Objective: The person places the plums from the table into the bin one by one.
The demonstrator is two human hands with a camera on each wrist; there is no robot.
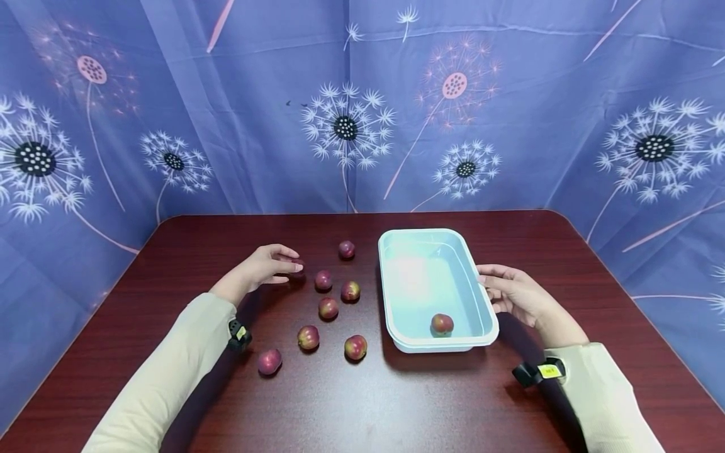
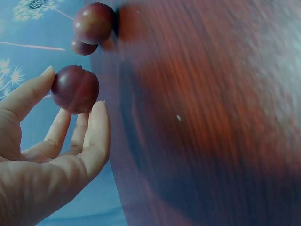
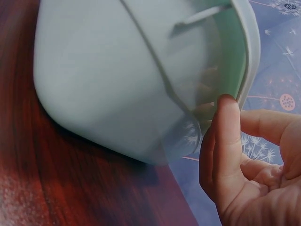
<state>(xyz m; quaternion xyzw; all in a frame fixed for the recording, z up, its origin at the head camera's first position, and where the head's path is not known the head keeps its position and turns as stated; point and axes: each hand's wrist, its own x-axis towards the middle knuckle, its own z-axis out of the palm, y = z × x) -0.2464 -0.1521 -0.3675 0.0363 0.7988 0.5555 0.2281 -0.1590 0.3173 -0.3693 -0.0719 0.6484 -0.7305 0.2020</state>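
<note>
On the left side of the table, my left hand [image 1: 263, 269] has its thumb and fingertips around a dark red plum [image 2: 75, 89], with the thumb on one side and the fingers on the other. In the head view this plum is partly hidden behind the fingers. My right hand [image 1: 512, 292] pinches the right rim of a pale blue plastic container [image 1: 391, 302] between thumb and fingers. The right wrist view shows the fingertips [image 3: 228, 106] at the container's edge. A single red-yellow plum [image 1: 442, 324] lies inside, near the front end.
Several loose plums lie between my left hand and the container, among them one at the back [image 1: 347, 250], one at the front left [image 1: 269, 362] and one close to the container [image 1: 355, 347]. A blue dandelion-print cloth [image 1: 255, 126] hangs behind the dark red wooden table [image 1: 362, 409].
</note>
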